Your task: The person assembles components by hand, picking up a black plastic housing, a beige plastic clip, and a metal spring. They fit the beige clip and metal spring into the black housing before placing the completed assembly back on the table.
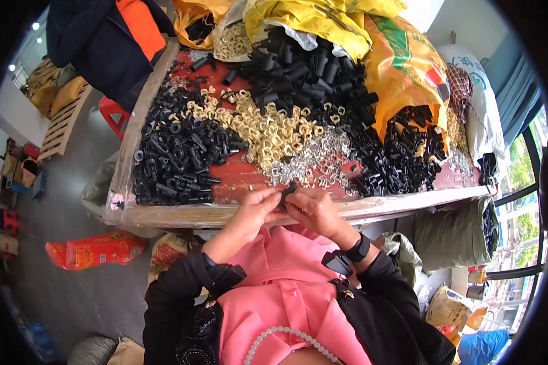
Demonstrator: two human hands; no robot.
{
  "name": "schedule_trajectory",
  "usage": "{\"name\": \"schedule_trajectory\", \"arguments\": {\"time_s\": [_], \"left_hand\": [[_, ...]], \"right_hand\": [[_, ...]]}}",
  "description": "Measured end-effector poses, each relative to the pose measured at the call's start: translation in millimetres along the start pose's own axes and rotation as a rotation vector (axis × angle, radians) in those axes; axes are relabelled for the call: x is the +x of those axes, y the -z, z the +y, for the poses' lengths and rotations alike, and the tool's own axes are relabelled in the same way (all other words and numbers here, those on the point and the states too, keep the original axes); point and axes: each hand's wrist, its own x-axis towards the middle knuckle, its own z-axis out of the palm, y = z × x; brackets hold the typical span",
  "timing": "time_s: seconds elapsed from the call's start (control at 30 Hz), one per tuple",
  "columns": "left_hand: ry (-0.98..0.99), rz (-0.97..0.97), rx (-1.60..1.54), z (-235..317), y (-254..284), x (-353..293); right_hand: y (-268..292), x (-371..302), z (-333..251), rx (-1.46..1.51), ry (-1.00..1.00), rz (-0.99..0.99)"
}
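A red tabletop [240,176] stretched beyond the fingers, its pale wooden rim [164,214] passing beneath them. The left hand [254,210] and right hand [315,210] pinched a small black part [288,192] between their fingertips, just nearer than the silvery clips [323,158]; golden clips [268,131] lay farther off, black fittings [179,155] leftward. This looked like a fitting step; the next move probably called for steady pressure with both thumbs.

On my feed I count two hands [315,210], one held part [288,191], one table [164,215], one red stool [111,114], one heap of gold clips [280,131], one of silver clips [323,159], one of black tubes [316,74], pieces beyond my counting.
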Motion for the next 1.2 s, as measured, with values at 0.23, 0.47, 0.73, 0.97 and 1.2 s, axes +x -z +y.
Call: {"name": "schedule_trajectory", "arguments": {"time_s": [0.23, 0.47, 0.73, 0.97, 1.2], "left_hand": [[-0.039, -0.025, 0.192, -10, 9, 5], [0.137, 0.036, 0.219, -19, 22, 18], [0.169, 0.053, 0.174, -21, 24, 25], [0.161, 0.025, 0.039, -21, 22, 16], [0.143, 0.08, -0.134, -10, 28, 10]], "right_hand": [[-4, 0, 9, -0.022, 0.002, -0.116], [-14, 0, 27, 0.131, -0.152, -0.141], [-14, 0, 35, 0.176, -0.202, -0.186], [-17, -10, 31, 0.236, -0.126, -0.081], [11, -6, 41, 0.172, -0.241, 0.024]]}}
